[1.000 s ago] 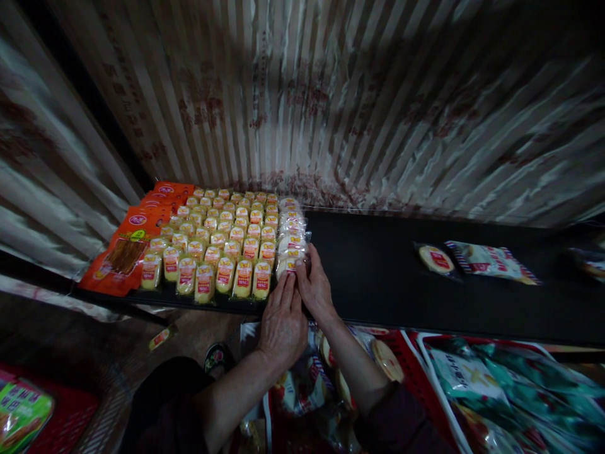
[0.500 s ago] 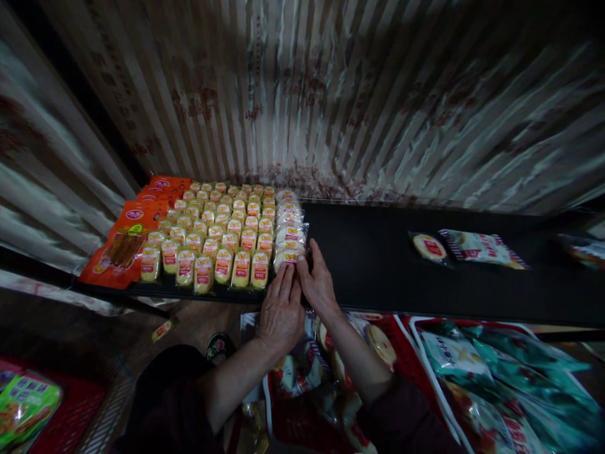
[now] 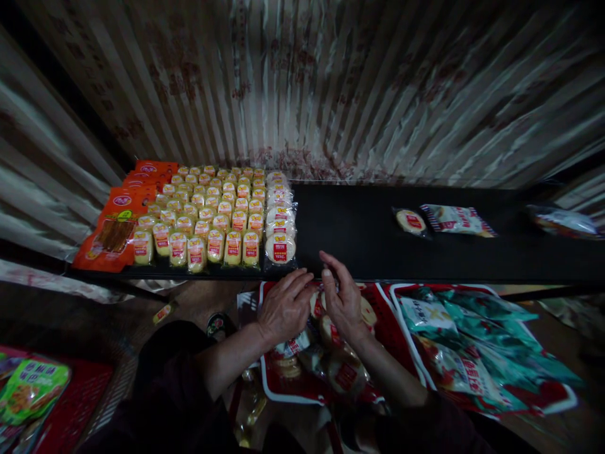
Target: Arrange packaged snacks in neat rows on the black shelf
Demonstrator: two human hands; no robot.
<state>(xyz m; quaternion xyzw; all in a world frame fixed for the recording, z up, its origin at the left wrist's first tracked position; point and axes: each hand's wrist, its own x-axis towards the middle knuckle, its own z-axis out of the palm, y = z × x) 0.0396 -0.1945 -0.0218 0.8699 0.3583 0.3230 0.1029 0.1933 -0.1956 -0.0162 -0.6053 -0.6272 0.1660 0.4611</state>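
My left hand (image 3: 287, 307) hovers over the front edge of the black shelf (image 3: 350, 239), fingers extended and holding nothing. Beside it on the right, my right hand (image 3: 343, 301) has its fingers apart above a red basket of round packaged cakes. Just beyond my left hand, a column of round white packaged cakes (image 3: 280, 248) lies overlapping on the shelf. Rows of small yellow packaged cakes (image 3: 215, 244) stand to its left, with orange packets (image 3: 113, 230) at the far left end.
Farther right on the shelf lie a round cake (image 3: 410, 222), a striped packet (image 3: 458, 221) and another clear packet (image 3: 564, 222). Below are the cake basket (image 3: 265, 378), a basket of teal packets (image 3: 496, 334) and a red basket (image 3: 87, 391) at lower left. A pleated curtain (image 3: 302, 82) hangs behind.
Both hands have drawn back from the nearest round white cake, which now lies uncovered at the front of its column. The view has shifted slightly.
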